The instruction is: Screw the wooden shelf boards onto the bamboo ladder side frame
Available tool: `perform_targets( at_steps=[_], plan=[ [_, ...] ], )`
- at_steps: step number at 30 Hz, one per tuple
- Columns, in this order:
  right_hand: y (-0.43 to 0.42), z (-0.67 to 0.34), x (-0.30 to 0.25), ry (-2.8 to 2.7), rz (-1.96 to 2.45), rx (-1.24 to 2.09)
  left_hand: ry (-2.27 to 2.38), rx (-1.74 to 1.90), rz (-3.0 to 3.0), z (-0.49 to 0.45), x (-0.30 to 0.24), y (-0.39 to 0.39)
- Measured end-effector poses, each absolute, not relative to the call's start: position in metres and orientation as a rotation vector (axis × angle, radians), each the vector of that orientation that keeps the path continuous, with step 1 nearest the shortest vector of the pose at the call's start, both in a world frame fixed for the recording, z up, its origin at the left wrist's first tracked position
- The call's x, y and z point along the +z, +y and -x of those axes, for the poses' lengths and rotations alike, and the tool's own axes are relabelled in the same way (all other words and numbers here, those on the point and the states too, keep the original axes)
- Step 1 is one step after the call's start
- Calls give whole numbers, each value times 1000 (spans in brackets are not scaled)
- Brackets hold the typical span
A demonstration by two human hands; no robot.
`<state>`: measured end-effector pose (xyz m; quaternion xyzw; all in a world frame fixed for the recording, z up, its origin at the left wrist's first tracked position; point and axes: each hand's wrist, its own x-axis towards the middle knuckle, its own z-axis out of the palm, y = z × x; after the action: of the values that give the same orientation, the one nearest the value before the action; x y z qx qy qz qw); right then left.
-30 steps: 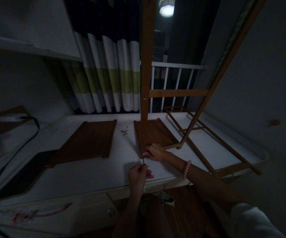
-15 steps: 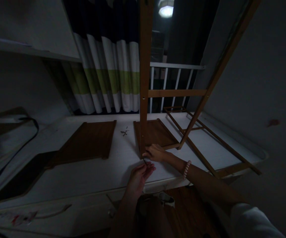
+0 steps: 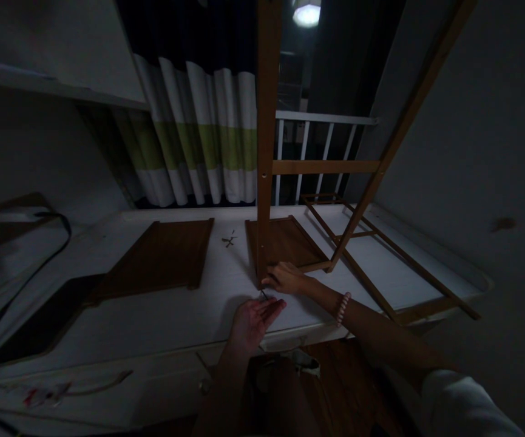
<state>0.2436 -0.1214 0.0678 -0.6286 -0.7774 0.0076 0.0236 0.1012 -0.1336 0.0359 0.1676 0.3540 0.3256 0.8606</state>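
A tall wooden frame (image 3: 264,200), two uprights joined by a crossbar, stands on the white tabletop (image 3: 226,315). My right hand (image 3: 284,278) is closed around the foot of its left upright, fingers bent against the wood. Just below, my left hand (image 3: 252,320) lies palm up with its fingers stretched out. A thin dark rod (image 3: 264,295), perhaps a hex key, runs between the upright's foot and my left fingers; its far end is hidden. Behind the upright lies a slatted wooden panel (image 3: 289,243). Several small metal pieces (image 3: 229,241) are scattered left of the frame.
Another wooden panel (image 3: 162,258) lies on the left, beside a dark flat board (image 3: 46,321). A second wooden frame (image 3: 371,261) rests on the right, one end past the table's front edge. A black cable (image 3: 25,282) runs down the far left. A striped curtain (image 3: 203,133) hangs behind.
My left hand's fingers have loosened from around the thin rod and spread, and the hand has shifted slightly left. My right hand stays at the upright's foot.
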Motion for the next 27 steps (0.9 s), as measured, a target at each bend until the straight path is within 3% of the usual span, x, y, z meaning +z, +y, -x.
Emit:
perform_targets(
  at_steps=[16, 27],
  plan=[
    [-122, -243, 69, -2399, 1950, 67, 891, 588, -1112, -86, 31, -134],
    [-121, -244, 69, -2399, 1977, 46, 902, 585, -1126, -88, 32, -125]
  ],
)
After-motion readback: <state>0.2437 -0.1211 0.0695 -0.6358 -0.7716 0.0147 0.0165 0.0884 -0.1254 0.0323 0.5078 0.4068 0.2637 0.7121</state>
